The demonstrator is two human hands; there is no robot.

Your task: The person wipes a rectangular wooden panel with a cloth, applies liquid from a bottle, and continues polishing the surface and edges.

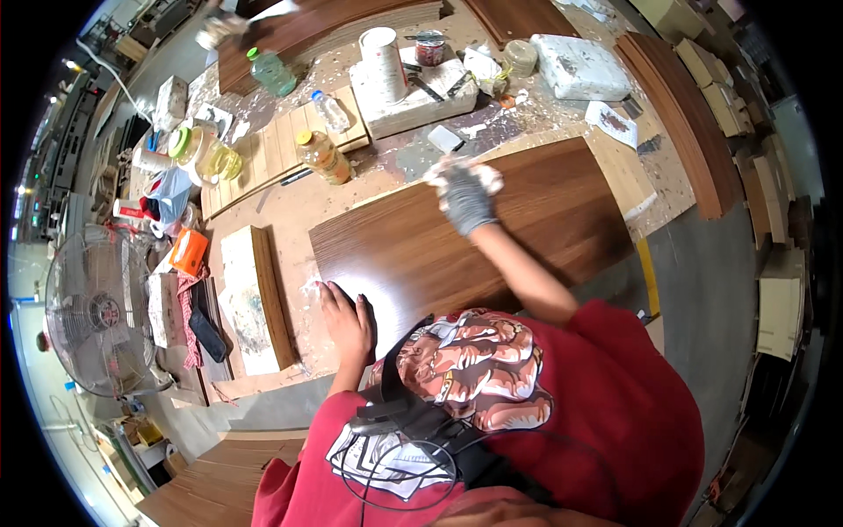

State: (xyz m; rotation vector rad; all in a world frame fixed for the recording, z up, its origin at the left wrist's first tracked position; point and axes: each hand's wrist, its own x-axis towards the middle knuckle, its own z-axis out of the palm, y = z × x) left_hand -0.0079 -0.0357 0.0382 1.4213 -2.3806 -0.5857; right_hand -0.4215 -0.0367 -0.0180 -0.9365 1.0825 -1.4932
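Observation:
A dark brown wood-grain panel [544, 202] lies flat on the workbench in front of me. Over its far edge, my right hand [467, 204], in a grey glove, is closed on a crumpled whitish cloth [490, 179] pressed to the surface. My left hand [345, 327] is bare and rests with fingers stretched out at the panel's near left corner. Just beyond the cloth lies a small white-topped block [445, 139]. A yellow-capped bottle [324, 159] stands past the panel's far left corner.
On the left are a paint-spotted wood block [250, 299], a black phone [207, 335] and a standing fan [104, 309]. A white foam slab [413, 110] holds a white canister [383, 63] and a tin. At upper left, another person's blurred gloved hand [221, 31] is over another brown panel.

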